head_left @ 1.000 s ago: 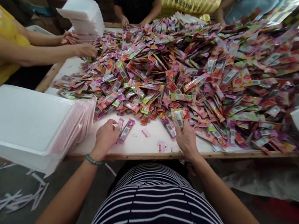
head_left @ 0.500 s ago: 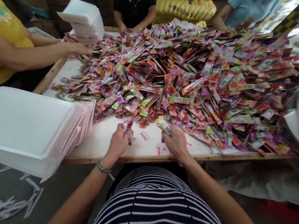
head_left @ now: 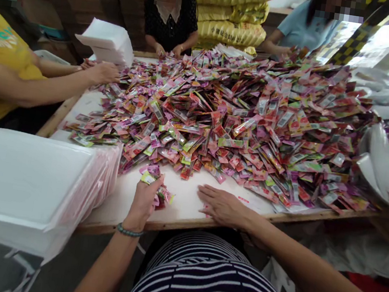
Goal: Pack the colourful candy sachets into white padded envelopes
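Observation:
My left hand (head_left: 142,202) is closed around a small bunch of packets (head_left: 163,195), purple, green and red, just above the near part of the white tabletop (head_left: 187,196). My right hand (head_left: 225,208) lies palm down on that tabletop with its fingers stretched out. A bit of pink-red print shows at its edge, and what is under the palm is hidden. A small slip with red print (head_left: 243,199) lies just beyond this hand. Past both hands rises a large heap of small shiny packets (head_left: 216,120) in pink, purple, red and green.
White foam sheets or trays in clear film (head_left: 21,178) are stacked at the left edge. Another white stack (head_left: 110,40) stands farther back. Co-workers are around the table, one in a yellow shirt (head_left: 6,59) at left. White plastic sheeting (head_left: 382,159) bounds the right side.
The green packet that was in my right hand is gone from it, and a green one now shows in my left hand. My right hand has flattened onto the table, over the printed slips.

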{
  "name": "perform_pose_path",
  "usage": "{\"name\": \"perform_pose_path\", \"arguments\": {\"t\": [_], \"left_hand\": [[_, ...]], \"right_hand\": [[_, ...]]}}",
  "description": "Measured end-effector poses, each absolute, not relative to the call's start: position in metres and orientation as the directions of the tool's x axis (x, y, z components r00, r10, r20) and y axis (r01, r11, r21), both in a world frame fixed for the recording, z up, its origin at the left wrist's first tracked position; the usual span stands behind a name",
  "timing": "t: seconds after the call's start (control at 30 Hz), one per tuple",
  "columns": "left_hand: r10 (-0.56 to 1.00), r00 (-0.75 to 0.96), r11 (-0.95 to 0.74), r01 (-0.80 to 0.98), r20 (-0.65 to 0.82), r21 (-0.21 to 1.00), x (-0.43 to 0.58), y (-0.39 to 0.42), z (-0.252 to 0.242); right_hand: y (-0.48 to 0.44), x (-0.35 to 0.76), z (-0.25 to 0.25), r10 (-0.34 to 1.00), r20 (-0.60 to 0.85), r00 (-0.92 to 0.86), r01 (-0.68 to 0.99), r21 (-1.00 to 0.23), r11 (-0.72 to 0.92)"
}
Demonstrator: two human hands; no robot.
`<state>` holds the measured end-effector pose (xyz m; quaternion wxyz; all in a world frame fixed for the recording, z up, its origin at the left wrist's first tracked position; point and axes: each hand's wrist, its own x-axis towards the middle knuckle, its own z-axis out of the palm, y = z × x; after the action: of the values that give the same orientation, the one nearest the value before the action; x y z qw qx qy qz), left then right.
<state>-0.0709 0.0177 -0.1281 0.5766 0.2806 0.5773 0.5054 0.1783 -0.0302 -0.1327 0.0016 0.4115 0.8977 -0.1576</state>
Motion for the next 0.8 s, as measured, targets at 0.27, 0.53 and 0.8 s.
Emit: {"name": "perform_pose_path", "arguments": {"t": [0.27,0.53,0.8], "left_hand": [[0.964,-0.143,0.237,0.098,-0.222,0.967,-0.049,0.034,-0.135],[0.957,-0.224,0.209,0.1,-0.182,0.973,-0.068,0.034,-0.124],[0.912,-0.269,0.31,-0.043,-0.31,0.95,-0.088,0.012,-0.13]], "right_hand": [[0.041,0.172,-0.078,0.892,0.077,-0.446,0.895,0.055,0.443],[0.116,0.138,-0.109,0.747,0.113,-0.656,0.754,0.052,0.654],[0.065,0.134,-0.114,0.921,-0.171,-0.349,0.571,-0.818,0.064]]}}
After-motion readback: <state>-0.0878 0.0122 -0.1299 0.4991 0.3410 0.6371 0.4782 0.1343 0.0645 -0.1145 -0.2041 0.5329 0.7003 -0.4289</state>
